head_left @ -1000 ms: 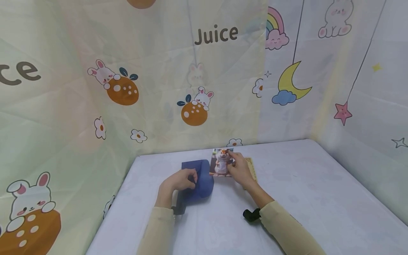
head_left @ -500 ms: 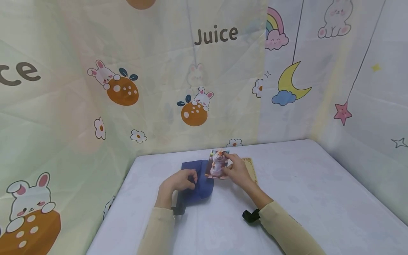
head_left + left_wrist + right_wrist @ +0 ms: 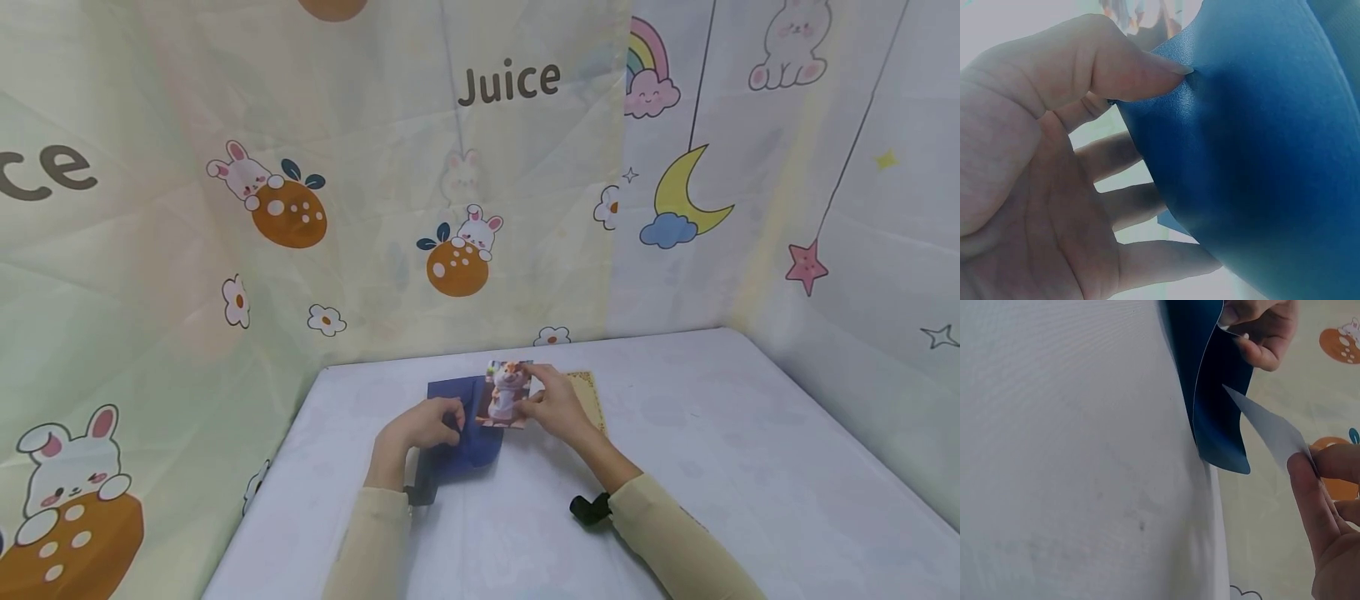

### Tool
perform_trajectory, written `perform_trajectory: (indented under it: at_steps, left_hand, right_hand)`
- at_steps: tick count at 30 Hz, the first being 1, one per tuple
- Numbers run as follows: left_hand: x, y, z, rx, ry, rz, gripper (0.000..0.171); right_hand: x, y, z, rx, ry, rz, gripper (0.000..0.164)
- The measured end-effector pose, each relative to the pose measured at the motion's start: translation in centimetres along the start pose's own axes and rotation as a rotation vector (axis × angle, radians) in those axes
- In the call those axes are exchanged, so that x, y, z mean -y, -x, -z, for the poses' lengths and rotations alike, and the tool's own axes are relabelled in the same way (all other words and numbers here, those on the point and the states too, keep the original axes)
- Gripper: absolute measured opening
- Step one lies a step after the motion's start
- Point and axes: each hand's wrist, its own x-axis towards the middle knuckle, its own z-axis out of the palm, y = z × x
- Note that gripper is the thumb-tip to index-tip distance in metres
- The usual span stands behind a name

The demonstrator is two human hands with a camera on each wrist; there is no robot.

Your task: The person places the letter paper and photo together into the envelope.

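Note:
My left hand (image 3: 424,423) grips a dark blue envelope (image 3: 486,450) by its left part. In the left wrist view, the thumb lies on the near face of the envelope (image 3: 1254,150) and the fingers are behind it. My right hand (image 3: 557,406) pinches a photo card (image 3: 504,398) at its right edge, between thumb and fingers. A plush-like hamster figure is printed on the card's front. In the right wrist view, the near corner of the card (image 3: 1275,432) points at the envelope's opening (image 3: 1222,425), its tip overlapping the inner side of the envelope.
A yellow card with a patterned border (image 3: 588,402) lies on the white table (image 3: 675,450), partly behind the right hand. Dark wrist camera mounts (image 3: 591,508) sit at both wrists. A printed cloth (image 3: 390,167) hangs behind the table's far edge.
My right hand has moved the photo card left and slightly down, so it now overlaps the envelope's right part. The left hand and the envelope have stayed in place.

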Motion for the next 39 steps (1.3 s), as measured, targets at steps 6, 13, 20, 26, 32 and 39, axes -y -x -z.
perform_trajectory:
  at_steps: [6, 13, 20, 26, 32, 39]
  left_hand:
    - [-0.1, 0.0, 0.1, 0.003, -0.004, 0.005, 0.022]
    - [-0.2, -0.1, 0.2, -0.004, -0.014, 0.022, 0.022]
    - [-0.2, -0.2, 0.1, -0.007, -0.014, 0.022, 0.022]
    - [-0.4, -0.2, -0.1, -0.011, -0.016, 0.01, 0.023]
    - [-0.5, -0.5, -0.4, -0.008, -0.017, -0.006, 0.022]
    - [-0.9, -0.6, -0.7, -0.012, -0.012, -0.019, 0.022]
  right_hand:
    - [0.2, 0.2, -0.2, 0.064, -0.038, -0.077, 0.073]
    - [0.4, 0.4, -0.7, 0.114, -0.032, -0.119, 0.075]
    - [0.3, 0.5, -1.0, 0.16, -0.03, -0.127, 0.073]
    - [0.4, 0.5, -1.0, 0.159, 0.011, -0.101, 0.071]
    - [0.3, 0.4, -1.0, 0.124, 0.091, -0.057, 0.069]
    - [0.2, 0.5, -1.0, 0.178, -0.019, -0.086, 0.071]
